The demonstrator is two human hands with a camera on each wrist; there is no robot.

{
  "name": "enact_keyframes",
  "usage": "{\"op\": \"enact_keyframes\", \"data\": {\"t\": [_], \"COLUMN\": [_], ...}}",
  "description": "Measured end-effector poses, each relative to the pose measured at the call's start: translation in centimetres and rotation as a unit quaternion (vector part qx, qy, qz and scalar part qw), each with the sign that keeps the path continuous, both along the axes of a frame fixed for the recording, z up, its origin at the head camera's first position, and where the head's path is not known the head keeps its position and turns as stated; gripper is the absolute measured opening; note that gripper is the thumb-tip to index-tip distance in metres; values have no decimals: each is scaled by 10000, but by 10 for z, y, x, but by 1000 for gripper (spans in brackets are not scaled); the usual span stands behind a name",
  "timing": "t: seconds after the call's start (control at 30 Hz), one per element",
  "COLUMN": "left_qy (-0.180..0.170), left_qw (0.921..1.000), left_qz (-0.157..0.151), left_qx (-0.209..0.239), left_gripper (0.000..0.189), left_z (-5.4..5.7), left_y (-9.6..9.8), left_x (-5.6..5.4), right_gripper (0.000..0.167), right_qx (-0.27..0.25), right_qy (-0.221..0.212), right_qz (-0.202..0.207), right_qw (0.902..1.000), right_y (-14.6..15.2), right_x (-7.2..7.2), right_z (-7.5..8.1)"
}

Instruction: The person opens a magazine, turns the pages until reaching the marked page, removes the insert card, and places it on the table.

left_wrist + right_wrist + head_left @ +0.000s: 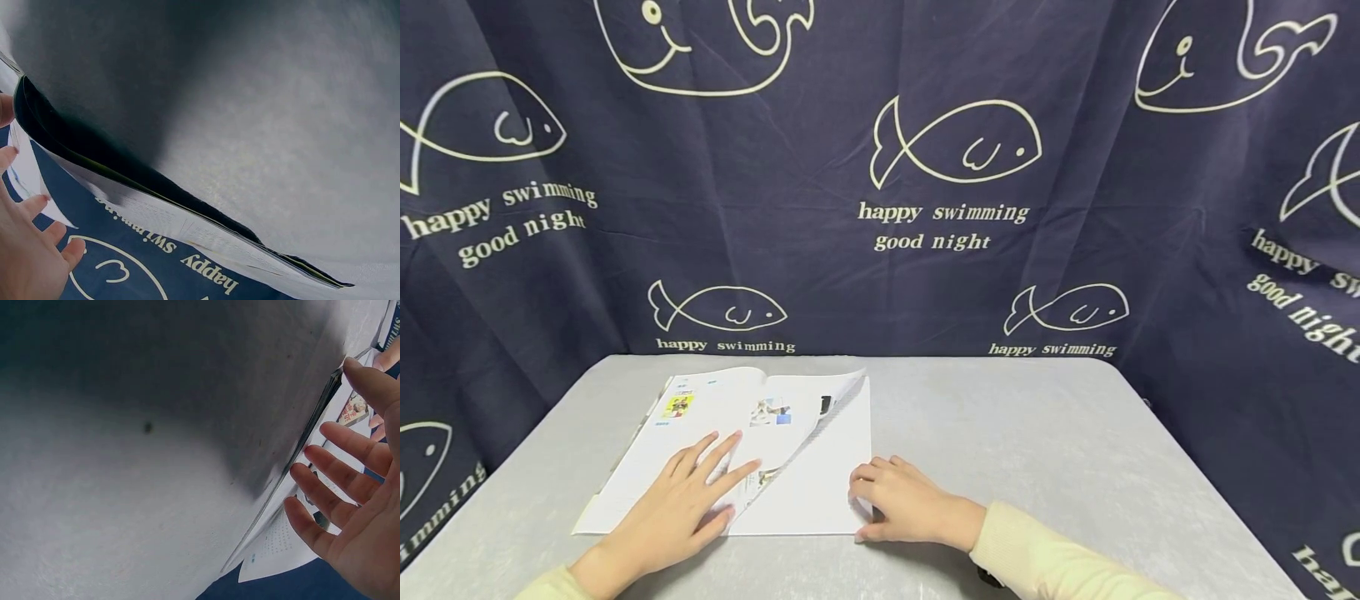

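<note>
An open book (625, 487) with white printed pages and small colour pictures lies on the left half of the table. One of its right-hand pages (801, 417) is lifted and curls diagonally, baring a white page (827, 492) beneath. My left hand (677, 500) lies over the lower middle of the book, its fingers spread, the index finger and thumb near the curling page. At the book's lower right edge is my right hand (902, 500), fingers gently bent, the fingertips at the border. In the right wrist view, the right-hand fingers (337, 481) look loosely extended beside the page edges.
The grey table (1015, 442) extends to the right of the book. A dark blue curtain (820, 208) with fish drawings and lettering hangs behind the table and along both sides. Something small and black (988, 577) shows beneath the right sleeve.
</note>
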State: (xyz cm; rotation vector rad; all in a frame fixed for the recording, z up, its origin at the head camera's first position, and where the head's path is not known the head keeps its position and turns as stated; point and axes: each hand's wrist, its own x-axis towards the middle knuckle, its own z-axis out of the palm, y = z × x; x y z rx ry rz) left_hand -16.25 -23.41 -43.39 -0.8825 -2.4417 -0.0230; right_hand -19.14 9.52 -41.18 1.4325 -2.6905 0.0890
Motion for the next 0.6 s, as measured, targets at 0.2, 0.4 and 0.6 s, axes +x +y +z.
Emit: {"op": "enact_keyframes", "data": {"t": [0.2,0.4,0.6], "left_qy": [52,45,54], "left_qw": [10000,10000,10000], "left_qz": [-37,29,50], "left_qx": [68,28,-50], "left_gripper": [57,56,60], "left_z": [0,-3,-5], "left_y": [0,0,0], "left_x": [1,1,0], "right_gripper": [35,35,35], "right_qx": [61,53,35], "right_qy": [217,279,108], "right_qz": [27,46,23], "right_qw": [9997,9996,9999], "right_y": [-1,-1,0], "right_x": [0,-1,-3], "right_z": [-1,-3,-4]}}
